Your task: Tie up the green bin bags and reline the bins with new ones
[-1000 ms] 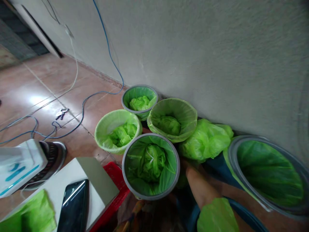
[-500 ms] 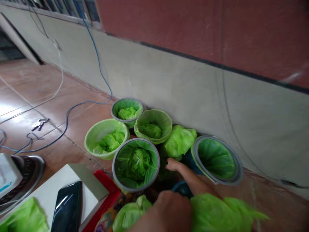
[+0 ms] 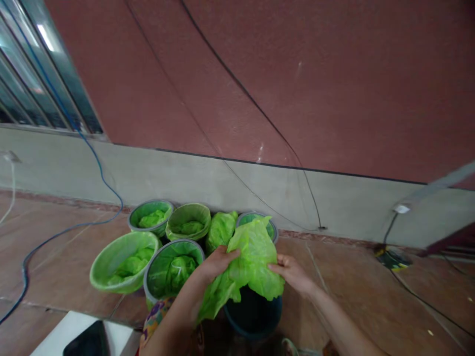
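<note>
A thin, bright green plastic bag (image 3: 256, 249) is spread between my two hands. My left hand (image 3: 219, 261) pinches its left side, and my right hand (image 3: 293, 273) grips its right edge between thumb and fingers. Part of the bag hangs down on the left beside my left forearm. Directly below is a dark blue bin (image 3: 254, 316) with a dark inside and no liner visible at its rim. Behind the bag, a grey-rimmed bin (image 3: 272, 230) lined with green is partly hidden. Just left of it, a bundled green bag (image 3: 221, 230) stands against the wall.
Left of my hands are several green-lined bins: a grey-rimmed one (image 3: 148, 282) in front, a pale green one (image 3: 98, 272), and others by the wall. A white box (image 3: 55, 331) with a phone (image 3: 89, 340) lies lower left. A blue cable (image 3: 74, 226) crosses the floor.
My view has swung right and up. My hands, one of which was low among the bins, are now raised with the green bag stretched between them, over the dark blue bin.
</note>
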{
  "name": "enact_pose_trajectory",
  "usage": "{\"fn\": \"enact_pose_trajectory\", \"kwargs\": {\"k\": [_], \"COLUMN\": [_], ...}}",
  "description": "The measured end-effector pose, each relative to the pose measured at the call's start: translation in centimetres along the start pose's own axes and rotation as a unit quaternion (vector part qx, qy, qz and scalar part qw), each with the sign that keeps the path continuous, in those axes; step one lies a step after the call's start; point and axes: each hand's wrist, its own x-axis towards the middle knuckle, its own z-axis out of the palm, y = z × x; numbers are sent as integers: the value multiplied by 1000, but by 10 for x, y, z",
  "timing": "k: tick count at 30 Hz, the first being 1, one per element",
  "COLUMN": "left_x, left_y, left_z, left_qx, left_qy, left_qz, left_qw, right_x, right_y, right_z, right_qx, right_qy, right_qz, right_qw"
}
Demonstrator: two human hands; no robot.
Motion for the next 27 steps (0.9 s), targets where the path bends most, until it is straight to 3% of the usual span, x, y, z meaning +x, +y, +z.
{"fn": "enact_pose_trajectory", "kwargs": {"k": [3,6,9,12,15,18,20,23,27], "left_x": [-24,-43,-57,-68,-77,-85,-91,-100,-114], "left_y": [9,18,28,36,41,45,49,54,58], "left_z": [1,-9,-17,-13,3,24,34,36,19], "left_qx": [78,194,256,279,277,269,266,307,415], "left_qy": [-35,-62,-45,-4,35,30,24,17,-9], "left_qz": [-10,16,61,110,153,188,206,223,211], "left_qw": [996,979,964,954,948,944,941,925,885], "right_x": [-19,-43,-69,-91,-106,-112,-111,-111,-124], "right_y": [-9,-28,-40,-39,-35,-38,-45,-56,-70], "right_z": [-22,-58,-95,-118,-115,-90,-72,-61,-80], "right_qx": [28,56,32,-38,-96,-127,-143,-114,-15], "right_qy": [107,196,243,258,209,128,105,127,204], "right_qz": [-44,-96,-113,-119,-139,-172,-169,-149,-159], "right_qw": [993,974,963,958,963,969,970,974,966]}}
